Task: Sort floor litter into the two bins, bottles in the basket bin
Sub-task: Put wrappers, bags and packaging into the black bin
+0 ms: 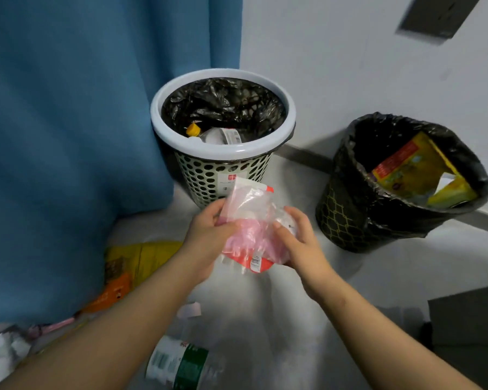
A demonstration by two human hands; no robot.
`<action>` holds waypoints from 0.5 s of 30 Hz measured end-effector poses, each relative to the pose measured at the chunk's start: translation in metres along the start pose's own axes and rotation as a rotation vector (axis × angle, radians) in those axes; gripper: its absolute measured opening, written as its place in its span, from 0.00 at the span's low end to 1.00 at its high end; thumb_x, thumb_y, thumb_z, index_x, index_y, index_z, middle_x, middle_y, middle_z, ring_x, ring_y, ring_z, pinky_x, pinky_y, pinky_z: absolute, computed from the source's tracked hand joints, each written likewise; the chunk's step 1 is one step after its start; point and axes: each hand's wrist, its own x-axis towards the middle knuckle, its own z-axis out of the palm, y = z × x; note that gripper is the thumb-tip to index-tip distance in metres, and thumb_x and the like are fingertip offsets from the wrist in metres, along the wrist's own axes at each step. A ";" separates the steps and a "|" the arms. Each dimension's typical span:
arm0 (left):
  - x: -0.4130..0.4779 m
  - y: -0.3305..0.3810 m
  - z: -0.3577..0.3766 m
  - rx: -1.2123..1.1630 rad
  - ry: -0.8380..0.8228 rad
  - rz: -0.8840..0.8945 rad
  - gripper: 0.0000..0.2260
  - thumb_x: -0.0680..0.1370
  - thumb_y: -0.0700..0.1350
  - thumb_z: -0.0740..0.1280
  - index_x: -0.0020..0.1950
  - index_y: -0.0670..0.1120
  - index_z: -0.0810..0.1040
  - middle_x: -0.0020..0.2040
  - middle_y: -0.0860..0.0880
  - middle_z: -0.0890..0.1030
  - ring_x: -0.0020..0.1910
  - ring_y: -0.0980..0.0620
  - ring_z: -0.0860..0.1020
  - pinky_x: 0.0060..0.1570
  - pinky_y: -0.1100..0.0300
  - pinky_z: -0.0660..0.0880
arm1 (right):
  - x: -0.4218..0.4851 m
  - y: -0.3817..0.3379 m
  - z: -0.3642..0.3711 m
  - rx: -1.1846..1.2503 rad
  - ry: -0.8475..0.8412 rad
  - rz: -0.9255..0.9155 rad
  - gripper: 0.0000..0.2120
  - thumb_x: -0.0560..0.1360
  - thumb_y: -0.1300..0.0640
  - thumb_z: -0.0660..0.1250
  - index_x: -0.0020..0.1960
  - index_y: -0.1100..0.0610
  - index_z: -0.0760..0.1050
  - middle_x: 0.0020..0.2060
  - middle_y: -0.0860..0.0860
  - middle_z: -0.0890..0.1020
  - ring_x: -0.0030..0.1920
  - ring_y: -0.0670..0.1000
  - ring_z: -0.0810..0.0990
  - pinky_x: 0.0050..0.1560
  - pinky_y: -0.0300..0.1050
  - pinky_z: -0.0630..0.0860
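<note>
My left hand [209, 232] and my right hand [299, 243] both grip a crumpled clear and pink plastic wrapper [251, 220] with red corners, held above the floor in front of the bins. The basket bin [223, 153] with a white rim and perforated wall stands at the back; a bottle with a yellow cap [193, 129] lies inside its black liner. The black bin [358, 220] at the right holds a yellow carton [417, 173]. A clear bottle with a green and white label [181, 361] lies on the floor near my left forearm.
A blue curtain [68, 136] hangs at the left. Yellow and orange packets [130, 266], a pink item [54, 326] and white paper [0, 353] lie on the floor at the left. A small paper scrap [190, 309] lies between my arms. A dark box [468, 327] is at the right.
</note>
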 end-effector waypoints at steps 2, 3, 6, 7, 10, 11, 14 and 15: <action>0.000 0.019 0.011 0.012 -0.026 0.025 0.18 0.73 0.28 0.63 0.53 0.51 0.76 0.44 0.50 0.81 0.43 0.50 0.80 0.42 0.57 0.78 | 0.000 -0.020 -0.006 0.101 -0.021 0.020 0.19 0.77 0.58 0.64 0.63 0.42 0.65 0.55 0.47 0.76 0.50 0.52 0.81 0.50 0.54 0.80; 0.000 0.030 0.017 0.018 -0.037 0.036 0.17 0.74 0.29 0.64 0.52 0.51 0.76 0.44 0.50 0.81 0.44 0.50 0.80 0.43 0.56 0.78 | 0.001 -0.029 -0.009 0.135 -0.036 0.024 0.21 0.76 0.60 0.65 0.64 0.42 0.65 0.53 0.45 0.77 0.49 0.52 0.81 0.51 0.56 0.80; 0.003 0.060 0.038 0.006 -0.061 0.090 0.15 0.74 0.31 0.64 0.54 0.49 0.77 0.45 0.48 0.81 0.45 0.49 0.80 0.46 0.54 0.78 | 0.002 -0.055 -0.022 0.223 -0.063 -0.017 0.24 0.74 0.62 0.67 0.65 0.43 0.68 0.55 0.47 0.79 0.52 0.55 0.82 0.49 0.59 0.80; 0.004 0.070 0.046 -0.005 -0.071 0.110 0.14 0.74 0.31 0.64 0.52 0.49 0.77 0.44 0.48 0.81 0.45 0.49 0.80 0.47 0.54 0.78 | 0.004 -0.063 -0.027 0.242 -0.047 -0.058 0.24 0.72 0.64 0.68 0.63 0.43 0.70 0.55 0.48 0.80 0.51 0.54 0.82 0.47 0.57 0.81; 0.011 0.096 0.072 0.013 -0.100 0.160 0.15 0.75 0.30 0.63 0.48 0.51 0.75 0.43 0.48 0.81 0.43 0.50 0.79 0.45 0.57 0.77 | 0.011 -0.092 -0.046 0.244 0.078 -0.228 0.21 0.63 0.65 0.69 0.52 0.46 0.77 0.49 0.52 0.82 0.46 0.53 0.81 0.46 0.54 0.79; 0.014 0.104 0.080 0.032 -0.110 0.178 0.15 0.75 0.30 0.63 0.48 0.50 0.75 0.43 0.49 0.80 0.42 0.50 0.79 0.44 0.59 0.77 | 0.013 -0.102 -0.053 0.217 0.136 -0.278 0.20 0.63 0.67 0.68 0.48 0.47 0.78 0.46 0.53 0.82 0.46 0.53 0.81 0.46 0.52 0.79; 0.024 0.125 0.109 0.109 -0.150 0.211 0.16 0.75 0.30 0.63 0.59 0.45 0.75 0.45 0.48 0.80 0.43 0.51 0.79 0.43 0.60 0.77 | 0.016 -0.134 -0.077 0.035 0.311 -0.380 0.20 0.67 0.72 0.66 0.44 0.47 0.76 0.43 0.47 0.81 0.44 0.50 0.79 0.42 0.44 0.77; 0.028 0.130 0.119 0.141 -0.170 0.207 0.17 0.75 0.31 0.63 0.61 0.44 0.74 0.48 0.47 0.80 0.44 0.51 0.79 0.42 0.60 0.77 | 0.018 -0.142 -0.087 -0.019 0.358 -0.401 0.20 0.68 0.72 0.66 0.44 0.46 0.76 0.42 0.45 0.80 0.43 0.48 0.78 0.40 0.41 0.77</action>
